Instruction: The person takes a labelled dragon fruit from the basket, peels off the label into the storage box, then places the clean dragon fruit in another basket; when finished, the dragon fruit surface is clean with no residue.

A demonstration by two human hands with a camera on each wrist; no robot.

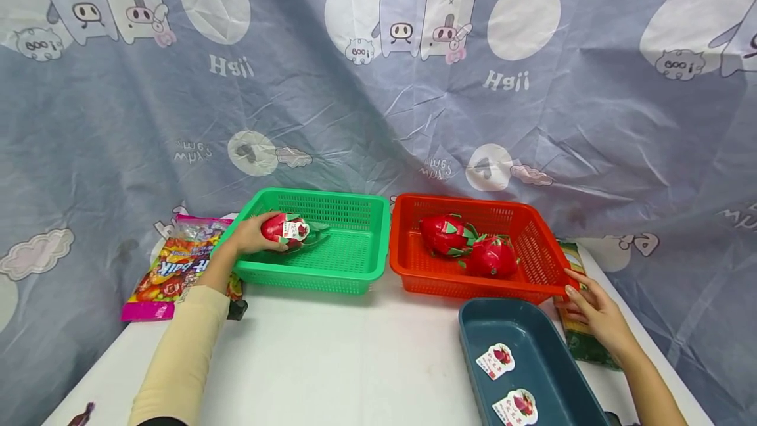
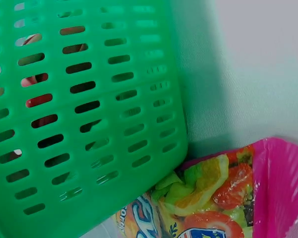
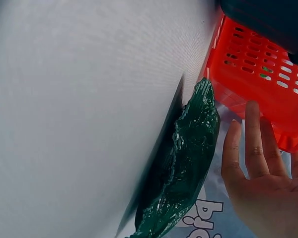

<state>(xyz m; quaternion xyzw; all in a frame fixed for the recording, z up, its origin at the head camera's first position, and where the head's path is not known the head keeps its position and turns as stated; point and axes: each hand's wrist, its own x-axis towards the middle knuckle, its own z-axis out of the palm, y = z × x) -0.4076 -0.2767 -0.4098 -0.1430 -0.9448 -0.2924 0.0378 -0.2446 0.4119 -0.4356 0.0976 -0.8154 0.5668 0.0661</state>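
In the head view, my left hand (image 1: 251, 236) reaches over the near left rim of the green basket (image 1: 355, 273) and grips a dragon fruit (image 1: 275, 229). That fruit bears a white label (image 1: 295, 230). From the left wrist view, the green basket's slotted wall hides most of the hand and fruit. Two more dragon fruits (image 1: 447, 234) lie side by side in the red basket (image 1: 461, 284). My right hand (image 1: 602, 313) is at that basket's near right corner, fingertips at the rim. The right wrist view shows its fingers (image 3: 256, 144) mostly straight beside the red wall.
A dark blue tray (image 1: 535, 340) with two fruit-shaped labels (image 1: 497, 361) stands in front of the red basket. A candy bag (image 1: 177, 268) lies left of the green basket. Under my right hand is a green and yellow packet (image 1: 582, 340). A patterned curtain (image 1: 367, 117) hangs behind.
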